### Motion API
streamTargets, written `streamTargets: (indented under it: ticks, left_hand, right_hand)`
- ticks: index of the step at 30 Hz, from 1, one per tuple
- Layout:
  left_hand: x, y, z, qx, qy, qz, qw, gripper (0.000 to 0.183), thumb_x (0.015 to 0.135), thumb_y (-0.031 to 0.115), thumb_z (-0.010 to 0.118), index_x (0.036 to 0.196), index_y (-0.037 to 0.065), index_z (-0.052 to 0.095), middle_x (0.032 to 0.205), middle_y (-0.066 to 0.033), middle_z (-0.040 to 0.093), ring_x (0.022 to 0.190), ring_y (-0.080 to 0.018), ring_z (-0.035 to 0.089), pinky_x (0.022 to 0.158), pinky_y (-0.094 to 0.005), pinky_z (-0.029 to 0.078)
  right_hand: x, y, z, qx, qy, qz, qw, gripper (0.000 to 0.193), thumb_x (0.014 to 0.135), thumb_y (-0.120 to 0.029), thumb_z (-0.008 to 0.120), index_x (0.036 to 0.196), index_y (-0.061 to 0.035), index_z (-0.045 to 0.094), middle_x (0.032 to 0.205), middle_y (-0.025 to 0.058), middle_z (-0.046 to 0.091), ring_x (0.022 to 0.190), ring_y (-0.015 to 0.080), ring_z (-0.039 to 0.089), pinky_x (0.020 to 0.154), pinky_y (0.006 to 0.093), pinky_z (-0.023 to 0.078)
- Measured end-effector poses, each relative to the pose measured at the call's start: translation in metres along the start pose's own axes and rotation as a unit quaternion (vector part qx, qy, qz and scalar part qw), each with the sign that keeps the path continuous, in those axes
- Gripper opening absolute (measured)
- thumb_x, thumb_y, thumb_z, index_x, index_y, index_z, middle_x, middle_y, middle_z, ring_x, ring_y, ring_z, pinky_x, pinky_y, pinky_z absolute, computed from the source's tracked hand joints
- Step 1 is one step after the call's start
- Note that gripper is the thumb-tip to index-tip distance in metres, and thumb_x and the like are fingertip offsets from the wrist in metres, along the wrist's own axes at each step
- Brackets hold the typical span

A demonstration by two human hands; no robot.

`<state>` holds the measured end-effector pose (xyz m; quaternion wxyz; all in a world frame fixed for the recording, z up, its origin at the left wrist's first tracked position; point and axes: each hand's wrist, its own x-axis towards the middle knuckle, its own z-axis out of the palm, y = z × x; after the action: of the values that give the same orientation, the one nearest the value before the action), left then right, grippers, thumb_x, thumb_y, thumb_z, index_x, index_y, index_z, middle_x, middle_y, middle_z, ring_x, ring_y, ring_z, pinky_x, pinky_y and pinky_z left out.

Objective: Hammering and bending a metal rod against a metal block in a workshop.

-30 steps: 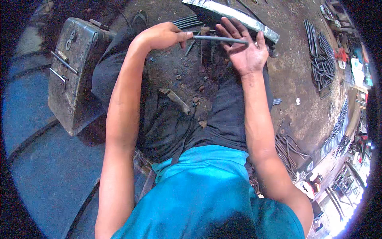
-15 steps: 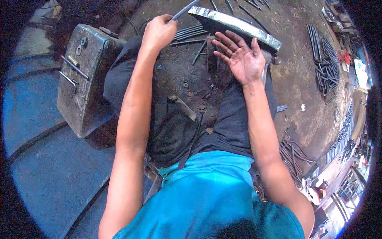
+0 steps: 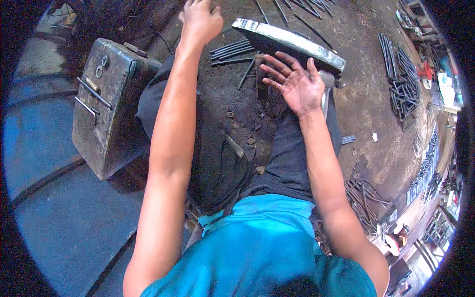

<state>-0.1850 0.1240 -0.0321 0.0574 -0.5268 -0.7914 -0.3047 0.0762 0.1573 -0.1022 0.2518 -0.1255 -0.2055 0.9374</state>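
My left hand reaches far forward, back of the hand up, and its fingertips are cut off by the upper edge. No rod shows at it; whether its fingers grip anything is hidden. My right hand is open, palm up with spread fingers, and appears to hold nothing. Just beyond its fingertips stands a thick metal block with a bright, worn upper edge and a dark side. Several dark metal rods lie on the floor between my hands, left of the block.
A scuffed metal box by my left leg carries washers, a short rod and a bent rod. More rods lie far ahead. A heap of bent rods is at right, with curved bars nearer. Dark blue curved sheeting fills the left.
My left hand has moved forward, and the rod it held is out of sight. My right hand remains open beside the block. The whole view has shifted slightly.
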Motion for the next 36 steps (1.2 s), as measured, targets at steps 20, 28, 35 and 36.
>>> streamTargets:
  ticks: [20,28,35,36]
  left_hand:
    - [-0.068,0.018,0.025,-0.111,-0.117,0.033,0.986,0.035,0.084,0.021,0.059,0.112,0.000,0.060,0.108,-0.0220,0.063,0.105,-0.0356,0.059,0.092,-0.0391,0.045]
    - [-0.077,0.037,0.022,-0.120,-0.234,0.032,0.964,0.031,0.087,0.017,0.057,0.111,-0.002,0.059,0.099,-0.0238,0.065,0.098,-0.0329,0.064,0.084,-0.0383,0.049]
    - [-0.084,0.057,0.011,-0.177,-0.264,-0.006,0.948,0.030,0.090,0.020,0.056,0.112,0.000,0.060,0.100,-0.0188,0.066,0.094,-0.0258,0.065,0.083,-0.0342,0.048]
    - [-0.086,0.058,0.013,-0.199,-0.256,0.003,0.946,0.028,0.091,0.018,0.055,0.112,0.001,0.060,0.101,-0.0165,0.067,0.095,-0.0234,0.065,0.083,-0.0334,0.048]
  right_hand:
    - [0.000,-0.006,-0.001,-0.031,-0.010,-0.025,0.999,0.070,0.093,-0.054,0.032,0.130,0.0046,0.042,0.129,0.0263,0.049,0.116,0.0379,0.052,0.094,0.0472,0.045]
    - [-0.024,-0.019,0.026,-0.195,0.075,-0.065,0.976,0.048,0.098,-0.041,0.032,0.117,-0.0014,0.051,0.111,0.0197,0.063,0.095,0.0279,0.065,0.079,0.0390,0.050]
    - [-0.078,-0.054,0.016,-0.195,0.080,-0.156,0.965,0.051,0.098,-0.040,0.030,0.120,0.0017,0.052,0.110,0.0215,0.063,0.095,0.0306,0.064,0.079,0.0379,0.051]
    - [-0.088,-0.062,0.009,-0.200,0.083,-0.187,0.958,0.051,0.098,-0.039,0.030,0.119,0.0019,0.052,0.110,0.0217,0.063,0.094,0.0308,0.064,0.079,0.0381,0.051]
